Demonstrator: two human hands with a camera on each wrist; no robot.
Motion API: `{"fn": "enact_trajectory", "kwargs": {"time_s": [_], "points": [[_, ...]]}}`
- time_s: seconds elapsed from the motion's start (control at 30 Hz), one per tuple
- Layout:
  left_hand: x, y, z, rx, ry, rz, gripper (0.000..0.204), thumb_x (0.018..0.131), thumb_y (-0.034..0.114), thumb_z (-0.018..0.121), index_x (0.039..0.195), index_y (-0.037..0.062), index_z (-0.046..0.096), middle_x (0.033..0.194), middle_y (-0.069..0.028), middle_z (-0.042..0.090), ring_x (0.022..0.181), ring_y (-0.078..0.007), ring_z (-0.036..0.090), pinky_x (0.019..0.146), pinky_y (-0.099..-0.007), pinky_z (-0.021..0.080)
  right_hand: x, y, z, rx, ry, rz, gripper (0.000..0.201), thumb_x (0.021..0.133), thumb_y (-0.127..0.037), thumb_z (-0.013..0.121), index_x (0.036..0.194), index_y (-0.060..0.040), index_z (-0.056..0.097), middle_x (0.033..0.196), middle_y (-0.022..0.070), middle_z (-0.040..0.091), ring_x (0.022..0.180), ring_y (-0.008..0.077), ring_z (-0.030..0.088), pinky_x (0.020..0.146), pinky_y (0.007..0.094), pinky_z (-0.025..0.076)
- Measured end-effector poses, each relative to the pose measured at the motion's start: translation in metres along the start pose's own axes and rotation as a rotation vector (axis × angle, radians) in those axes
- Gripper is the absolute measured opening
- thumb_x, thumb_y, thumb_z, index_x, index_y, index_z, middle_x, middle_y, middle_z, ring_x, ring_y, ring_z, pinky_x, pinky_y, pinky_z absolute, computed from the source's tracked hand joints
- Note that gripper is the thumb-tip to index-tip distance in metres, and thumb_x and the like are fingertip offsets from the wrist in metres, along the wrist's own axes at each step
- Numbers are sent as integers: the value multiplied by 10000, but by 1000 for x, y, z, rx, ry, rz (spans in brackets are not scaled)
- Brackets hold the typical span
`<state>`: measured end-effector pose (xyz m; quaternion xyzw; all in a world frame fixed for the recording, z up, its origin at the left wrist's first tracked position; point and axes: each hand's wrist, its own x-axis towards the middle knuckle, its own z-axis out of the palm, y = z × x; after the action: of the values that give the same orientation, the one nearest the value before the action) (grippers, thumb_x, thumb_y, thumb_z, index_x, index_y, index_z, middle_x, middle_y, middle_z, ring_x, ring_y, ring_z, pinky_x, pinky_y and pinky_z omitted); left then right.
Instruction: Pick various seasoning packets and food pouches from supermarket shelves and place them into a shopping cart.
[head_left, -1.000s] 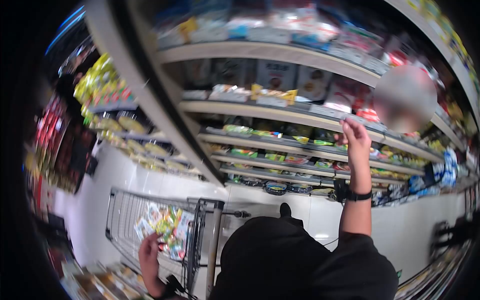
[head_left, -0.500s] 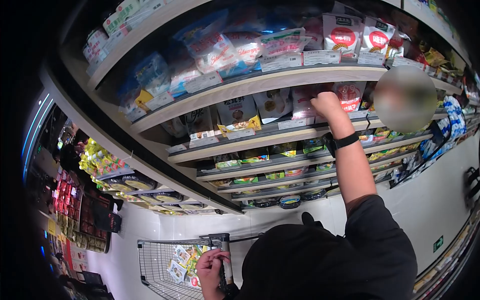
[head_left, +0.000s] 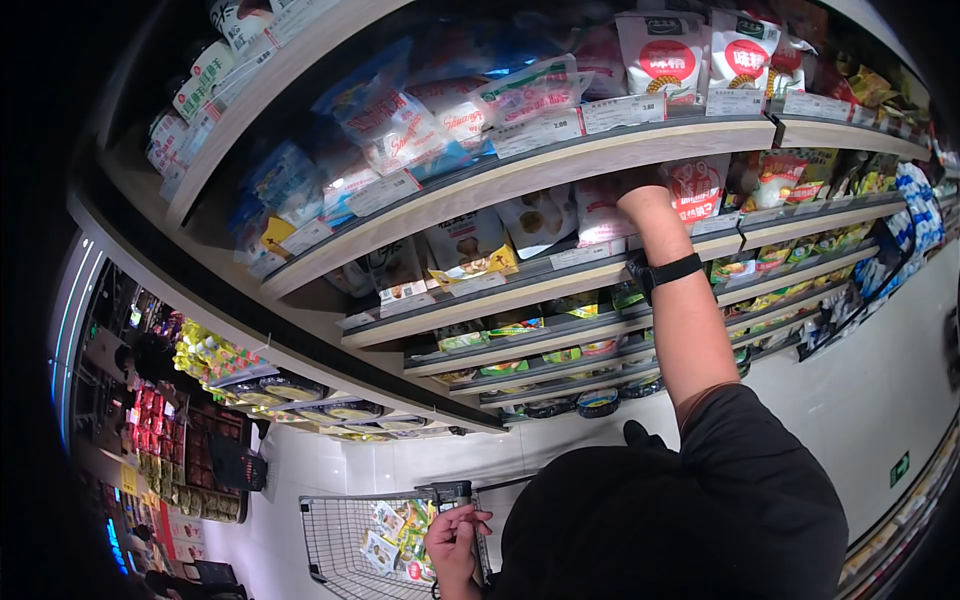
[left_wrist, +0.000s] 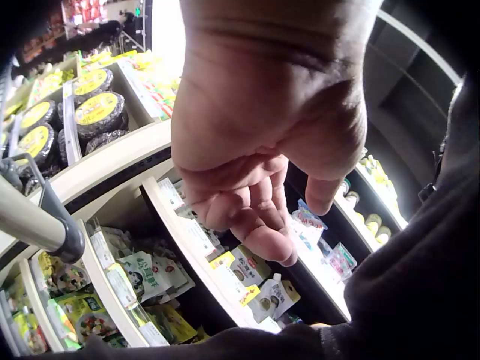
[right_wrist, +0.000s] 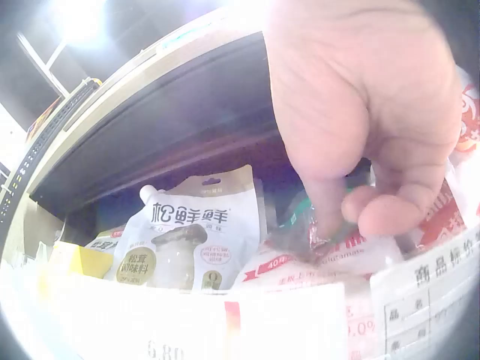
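My right hand (head_left: pixel 646 204) reaches into a middle shelf, its fingertips hidden in the shelf's shadow in the head view. In the right wrist view, the thumb and curled fingers of this hand (right_wrist: pixel 367 97) pinch the top of a clear MSG bag (right_wrist: pixel 319 262) with red print. Left of it stands a white pouch of mushroom seasoning (right_wrist: pixel 191 232); a red-and-white bag (head_left: pixel 697 188) is on the other side. Loosely curled and holding nothing, my left hand (head_left: pixel 457 542) hovers by the handle of a shopping cart (head_left: pixel 330 545). Its palm and bent fingers (left_wrist: pixel 259 236) show in the left wrist view.
Several colourful packets (head_left: pixel 400 540) lie in the cart. Above the right hand, an upper shelf (head_left: pixel 520 165) carries bags and price labels. Lower shelves (head_left: pixel 560 335) hold more pouches. A side upright (head_left: pixel 250 320) bounds the rack on the left.
My right hand has gone from in front of the shelves into the middle shelf, among the bags. The left hand has moved from over the cart basket to beside its handle.
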<state>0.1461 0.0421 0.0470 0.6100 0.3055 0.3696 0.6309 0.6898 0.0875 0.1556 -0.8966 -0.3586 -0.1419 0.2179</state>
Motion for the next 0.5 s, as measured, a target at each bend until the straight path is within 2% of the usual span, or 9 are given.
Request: {"fn": "enact_trajectory", "kwargs": {"time_s": [0.03,0.07,0.13,0.23,0.27,0.33,0.4,0.47,0.5], "points": [[1,0,1,1,6,-4,262,949,159,574,1082,-67,580,919,-214,682,701,-193,623,704,-306,511,-10,-10,-19,-2,-30,15,686,864,-383,567,1449,-107,340,1497,199,304,1369,367,313,1118,393,295],[1,0,2,1,13,-9,265,952,165,570,1076,-68,581,915,-215,681,691,-192,619,698,-305,509,-8,-7,-10,-27,52,20,631,870,-341,555,1422,-92,380,1483,195,332,1356,361,332,1107,405,308],[2,-2,1,8,24,-49,270,959,177,559,1066,-70,584,903,-218,681,668,-187,608,679,-302,503,0,7,30,-77,214,27,528,882,-257,531,1368,-62,459,1453,187,387,1332,349,371,1085,427,334],[5,-4,2,-12,25,-73,271,967,182,546,1055,-71,588,888,-220,680,640,-182,594,653,-295,494,11,35,67,-82,293,-83,535,868,-270,563,1343,-37,487,1349,233,489,1206,398,498,1021,441,404],[5,-4,2,-23,25,-76,270,969,182,543,1052,-71,590,884,-220,679,632,-180,590,645,-293,491,10,45,73,31,124,58,488,868,-240,569,1301,-22,512,1294,236,526,1150,390,540,984,433,433],[6,-3,2,-14,8,-74,263,969,174,541,1053,-70,591,882,-220,679,630,-179,588,641,-291,488,-21,17,12,251,-217,338,397,867,-180,583,1216,8,561,1185,242,601,1039,373,623,911,417,490],[7,-4,4,-6,9,-75,252,968,164,539,1052,-67,595,881,-217,679,632,-173,583,637,-285,483,-25,47,61,623,-41,282,391,860,-151,597,1201,24,521,1126,242,617,937,409,641,863,424,516],[9,3,9,3,21,-106,247,967,164,542,1047,-62,602,877,-208,682,637,-161,576,638,-278,477,-35,48,70,1016,30,219,312,886,-119,580,1153,25,504,1108,226,624,899,393,655,842,418,531],[10,5,10,11,29,-130,243,967,163,543,1046,-59,604,875,-205,683,638,-157,574,639,-275,475,-54,34,48,1224,12,189,234,915,-101,555,1111,18,508,1118,210,623,913,360,661,845,409,532]]}}
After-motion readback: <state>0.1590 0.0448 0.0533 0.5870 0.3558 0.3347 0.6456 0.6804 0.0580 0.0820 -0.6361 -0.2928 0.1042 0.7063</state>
